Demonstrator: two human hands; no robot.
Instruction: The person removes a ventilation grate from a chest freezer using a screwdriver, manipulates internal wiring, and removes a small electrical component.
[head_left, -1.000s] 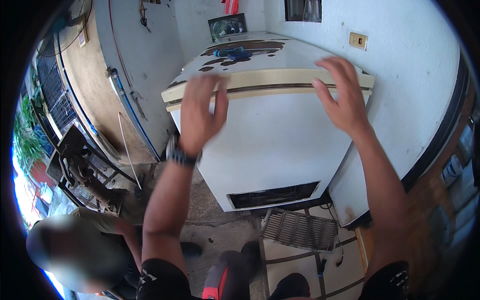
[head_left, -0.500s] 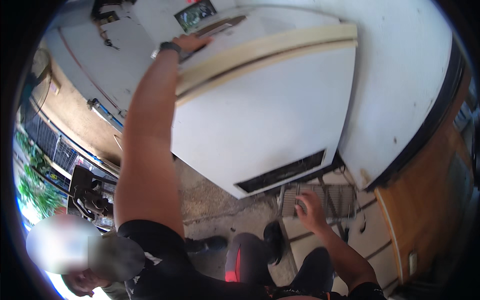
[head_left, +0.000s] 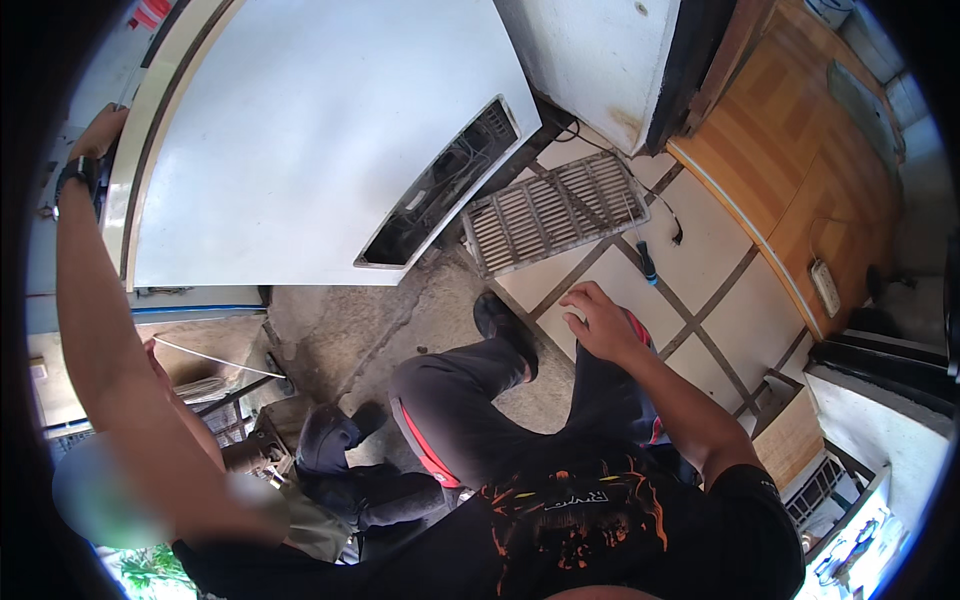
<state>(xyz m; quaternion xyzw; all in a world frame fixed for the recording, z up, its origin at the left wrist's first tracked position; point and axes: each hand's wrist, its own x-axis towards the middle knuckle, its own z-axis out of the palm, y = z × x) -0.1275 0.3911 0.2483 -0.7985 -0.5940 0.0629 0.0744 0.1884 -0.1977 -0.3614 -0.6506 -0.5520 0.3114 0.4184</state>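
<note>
A white chest freezer (head_left: 300,130) fills the upper left, its pale lid edge running along the far left side. My left hand (head_left: 100,132) rests on top by that edge, fingers stretched out; their tips are partly hidden. Low on the freezer's side, a rectangular opening (head_left: 425,205) shows dark parts inside. My right hand (head_left: 597,322) hovers by my right knee, fingers loosely apart, holding nothing. Beyond it, a slatted vent grille (head_left: 555,215) lies detached on the floor. A screwdriver with a blue and black handle (head_left: 647,264) lies beside the grille, near my right hand.
A black cord with a plug (head_left: 678,236) trails over the floor tiles (head_left: 610,290). To the right are an orange-brown wooden panel (head_left: 770,140) and a white power strip (head_left: 824,288). Another person's dark-trousered leg (head_left: 335,440) is at lower left, close to my left side.
My view has swung down and right, so the freezer appears further left and more floor shows. My left hand stays on the freezer top. My right hand remains near my knee, empty.
</note>
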